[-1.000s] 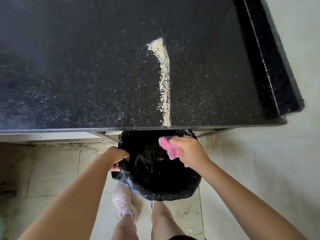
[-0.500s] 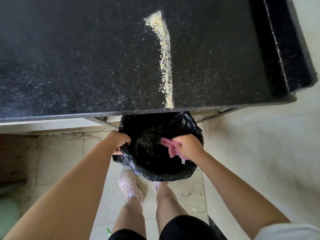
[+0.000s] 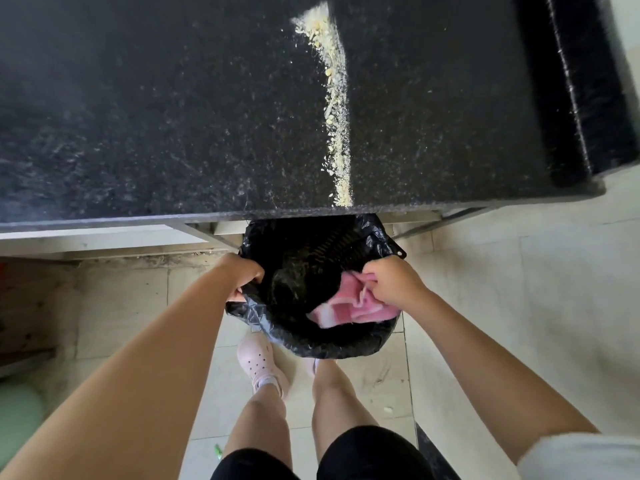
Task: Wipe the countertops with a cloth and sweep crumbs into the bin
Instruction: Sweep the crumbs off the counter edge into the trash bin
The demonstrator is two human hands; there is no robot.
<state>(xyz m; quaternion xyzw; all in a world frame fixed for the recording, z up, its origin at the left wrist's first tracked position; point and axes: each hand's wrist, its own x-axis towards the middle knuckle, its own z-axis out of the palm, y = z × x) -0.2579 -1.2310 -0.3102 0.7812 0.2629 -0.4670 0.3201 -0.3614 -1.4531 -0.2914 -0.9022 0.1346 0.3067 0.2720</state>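
Note:
A black speckled countertop [image 3: 173,116] fills the upper view. A narrow line of pale crumbs [image 3: 334,109] runs across it down to its front edge. Just below that edge hangs a bin with a black liner [image 3: 343,344]. My left hand [image 3: 244,277] grips the bin's left rim. My right hand [image 3: 391,284] holds a pink cloth [image 3: 349,308], which hangs loosely unfolded over the bin's opening at its right side.
A raised black ledge [image 3: 588,81] borders the counter on the right. Pale floor tiles [image 3: 519,306] lie below, with my legs and a light shoe [image 3: 258,362] under the bin. Wooden boards [image 3: 27,306] sit on the floor at left.
The pink cloth, bunched in my right hand before, has opened out and now hangs over the bin. The view has dropped toward the bin. My left hand stays on the rim.

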